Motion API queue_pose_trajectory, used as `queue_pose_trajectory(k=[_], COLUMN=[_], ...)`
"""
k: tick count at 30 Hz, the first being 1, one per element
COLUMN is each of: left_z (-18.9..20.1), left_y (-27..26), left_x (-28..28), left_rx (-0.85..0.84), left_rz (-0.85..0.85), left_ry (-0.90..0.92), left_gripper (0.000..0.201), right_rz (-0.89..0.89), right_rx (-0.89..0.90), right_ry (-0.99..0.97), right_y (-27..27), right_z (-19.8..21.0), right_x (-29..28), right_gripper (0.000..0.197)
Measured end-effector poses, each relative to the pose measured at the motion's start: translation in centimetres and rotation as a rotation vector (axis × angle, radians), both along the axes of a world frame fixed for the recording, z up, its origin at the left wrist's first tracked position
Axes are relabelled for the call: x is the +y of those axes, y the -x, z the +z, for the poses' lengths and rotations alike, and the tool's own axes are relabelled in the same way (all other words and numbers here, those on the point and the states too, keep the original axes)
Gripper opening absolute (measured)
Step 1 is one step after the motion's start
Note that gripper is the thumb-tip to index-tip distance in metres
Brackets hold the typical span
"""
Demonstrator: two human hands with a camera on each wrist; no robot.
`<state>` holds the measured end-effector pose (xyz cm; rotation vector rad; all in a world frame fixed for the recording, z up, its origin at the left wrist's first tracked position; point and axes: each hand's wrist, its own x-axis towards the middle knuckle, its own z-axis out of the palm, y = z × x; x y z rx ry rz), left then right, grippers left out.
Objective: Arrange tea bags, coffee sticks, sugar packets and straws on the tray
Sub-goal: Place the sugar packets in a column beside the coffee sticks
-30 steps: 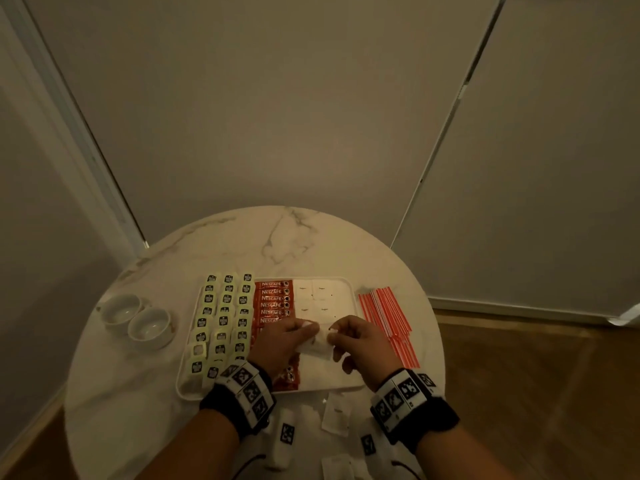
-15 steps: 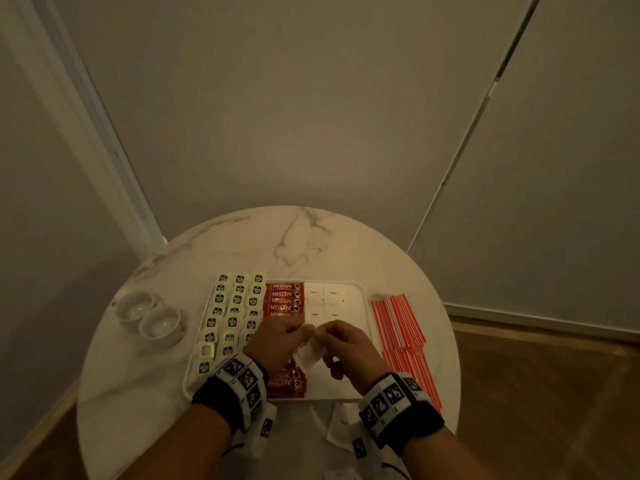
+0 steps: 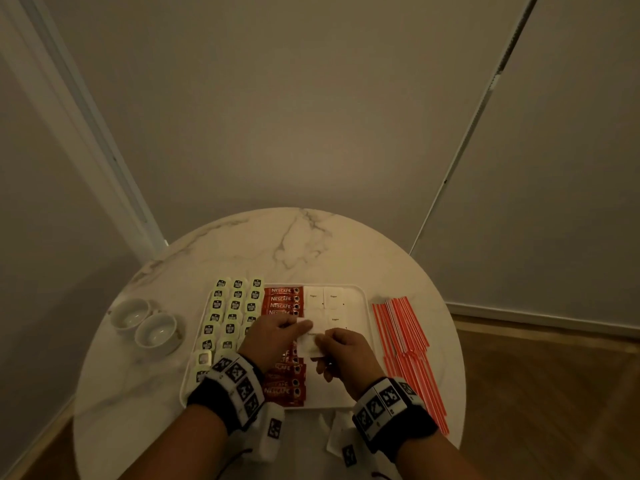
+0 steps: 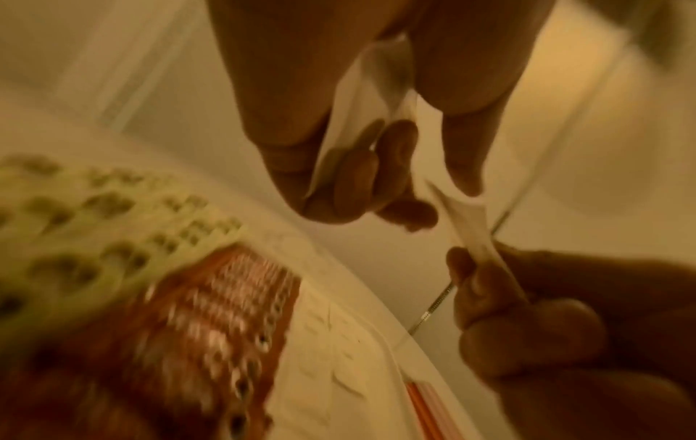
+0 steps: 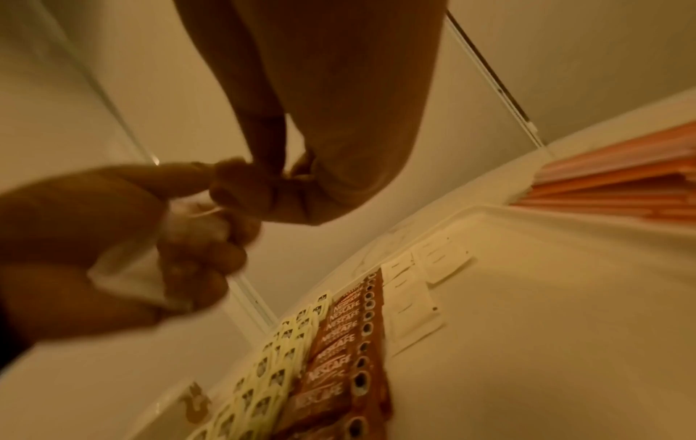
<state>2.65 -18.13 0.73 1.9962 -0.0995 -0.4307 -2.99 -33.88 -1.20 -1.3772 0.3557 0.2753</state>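
Both hands have shifted slightly nearer, pinching one white paper sugar packet (image 3: 309, 342) above the white tray (image 3: 366, 344).
Left hand (image 3: 273, 337) and right hand (image 3: 346, 355) each clamp an edge; light, limp, tearable, so hold by corners.

I see tea bags (image 3: 228, 317) along the tray's (image 3: 365, 308) left edge, coffee sticks (image 3: 282, 299) beside them, sugar packets (image 3: 323, 299) at its far edge, straws (image 3: 405, 327) off its right edge.

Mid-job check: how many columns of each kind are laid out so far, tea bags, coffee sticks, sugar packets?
Pale green tea bags: 3 columns
Red Nescafe coffee sticks: 1 column
White paper sugar packets: 2 columns
Total: 6 columns
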Motion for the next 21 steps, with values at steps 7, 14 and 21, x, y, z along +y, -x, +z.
queue_pose_trajectory(k=[7,14,21], left_z=[-3.3,-4.0,-4.6], left_y=[2.3,2.1,2.0], left_x=[-0.9,-0.8,-0.7], left_rx=[0.577,0.564,0.497], left_rz=[0.151,0.070,0.099], left_ry=[0.278,0.169,0.121], left_gripper=[0.021,0.021,0.014], right_rz=[-0.042,-0.153,-0.258], right_rx=[0.267,0.227,0.225], right_ry=[0.118,0.060,0.106], right_y=[0.1,-0.3,-0.3], right_z=[-1.4,-2.6,-3.4], right_x=[0.0,-0.5,-0.3], right_gripper=[0.042,0.007,0.027])
